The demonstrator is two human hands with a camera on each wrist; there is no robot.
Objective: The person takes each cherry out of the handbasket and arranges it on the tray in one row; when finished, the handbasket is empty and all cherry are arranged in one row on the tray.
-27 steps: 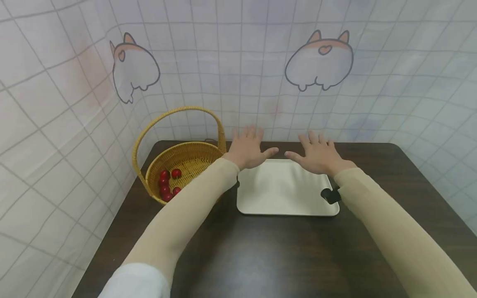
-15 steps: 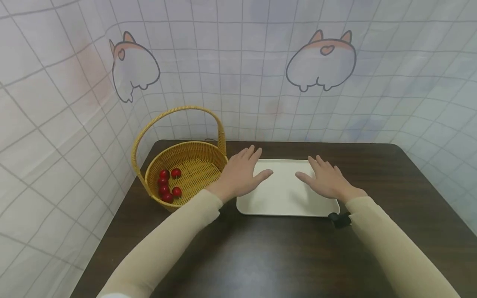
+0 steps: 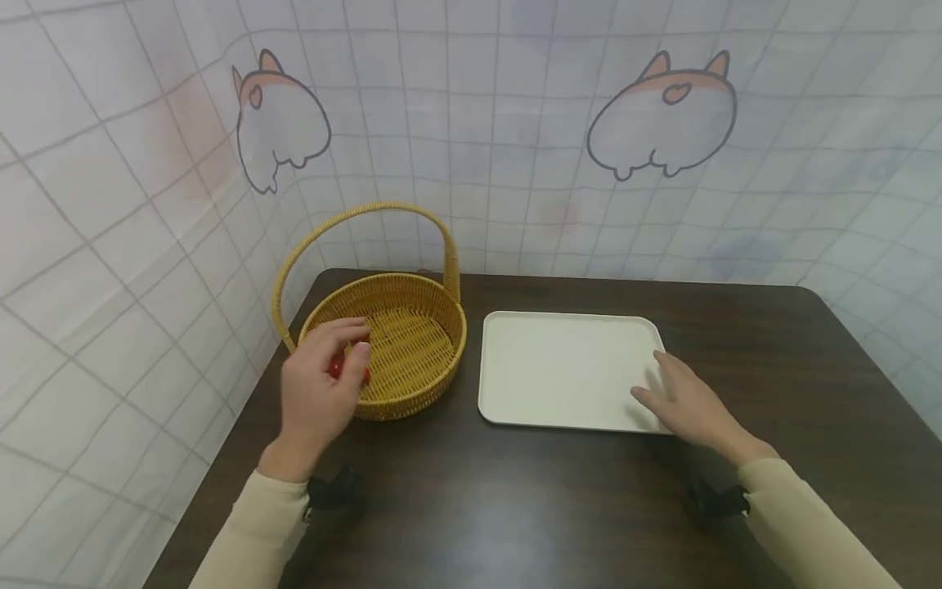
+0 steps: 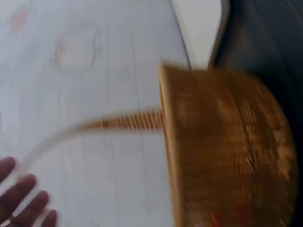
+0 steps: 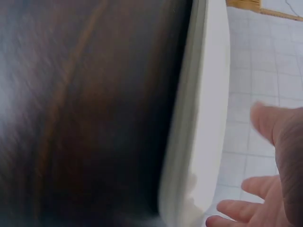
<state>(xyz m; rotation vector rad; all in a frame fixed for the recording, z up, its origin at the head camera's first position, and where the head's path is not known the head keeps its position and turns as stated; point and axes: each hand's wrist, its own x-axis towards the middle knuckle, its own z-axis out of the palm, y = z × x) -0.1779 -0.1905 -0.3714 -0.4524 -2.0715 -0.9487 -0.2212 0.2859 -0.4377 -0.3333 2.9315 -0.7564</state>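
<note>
My left hand point(image 3: 316, 397) hovers over the near left side of a yellow wicker basket point(image 3: 412, 402), fingers loosely bent and thumb apart. Small glossy red fruits point(image 3: 336, 366) show between its thumb and fingers, down in the basket; the hand hides the others. In the left wrist view the basket point(image 4: 222, 142) lies sideways and blurred, with the fingertips point(image 4: 21, 189) near its arched handle. My right hand point(image 3: 692, 405), fingers loosely extended, is at the right edge of a white rectangular tray point(image 3: 567, 368). The right wrist view shows that hand point(image 5: 291, 156) beside the tray point(image 5: 203, 118), holding nothing.
Everything stands on a dark wooden table point(image 3: 500, 507). A pale gridded cloth point(image 3: 515, 164) hangs behind and to the left, close to the basket. The basket's tall handle point(image 3: 383, 206) arches over its opening. A dark wrist device point(image 3: 331, 488) sits at the left cuff.
Both hands have drawn back from above the tray. The left hand has swung left to over the basket, its fingers bending; the right has moved nearer, toward the tray's right edge.
</note>
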